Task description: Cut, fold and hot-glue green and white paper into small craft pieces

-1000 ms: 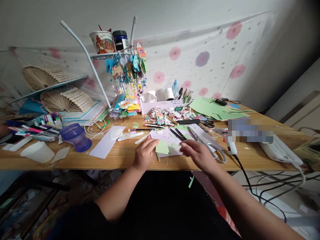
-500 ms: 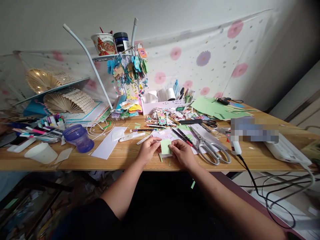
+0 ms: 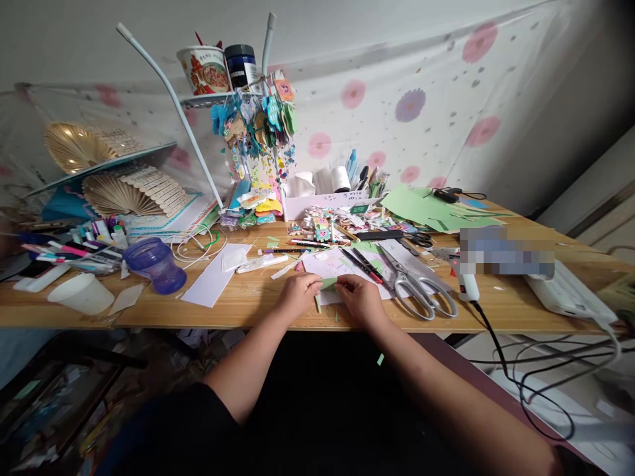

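Cluttered wooden surface [image 3: 248, 307] against a flower-print wall sheet [image 3: 421, 112]. Left hand [image 3: 296, 295] and right hand [image 3: 361, 297] pinch a small green paper [image 3: 328, 283] between them at the near edge. Scissors [image 3: 417, 287] at 3 o'clock, purple cup [image 3: 153, 264] at 9, pens [image 3: 364, 264] just beyond.

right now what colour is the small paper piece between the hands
Light green; the paper piece shows best in the head view.
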The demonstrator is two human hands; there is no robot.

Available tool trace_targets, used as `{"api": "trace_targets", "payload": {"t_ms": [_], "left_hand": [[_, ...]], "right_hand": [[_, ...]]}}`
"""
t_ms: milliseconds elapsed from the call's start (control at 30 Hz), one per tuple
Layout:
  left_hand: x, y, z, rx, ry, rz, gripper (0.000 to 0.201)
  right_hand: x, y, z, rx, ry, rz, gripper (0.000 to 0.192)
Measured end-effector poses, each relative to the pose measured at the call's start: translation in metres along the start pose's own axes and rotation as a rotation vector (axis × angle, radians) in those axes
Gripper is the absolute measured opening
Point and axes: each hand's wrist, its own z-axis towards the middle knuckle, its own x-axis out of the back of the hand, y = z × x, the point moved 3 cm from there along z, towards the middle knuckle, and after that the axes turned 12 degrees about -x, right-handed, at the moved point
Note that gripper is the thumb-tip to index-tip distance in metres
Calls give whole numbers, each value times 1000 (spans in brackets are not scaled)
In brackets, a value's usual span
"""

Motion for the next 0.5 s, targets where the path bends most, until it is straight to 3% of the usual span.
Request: {"api": "trace_targets", "payload": {"t_ms": [233, 400, 500], "left_hand": [[0, 5, 2, -118, -5, 100, 25], [4, -2, 1, 69, 100, -65, 29], [6, -12, -3, 172, 201, -233, 27]], "right_hand": [[1, -3, 0, 8, 21, -4, 25], [1, -5, -1, 39, -18, 63, 27], [9, -4, -2, 76, 80, 71, 29]]}}
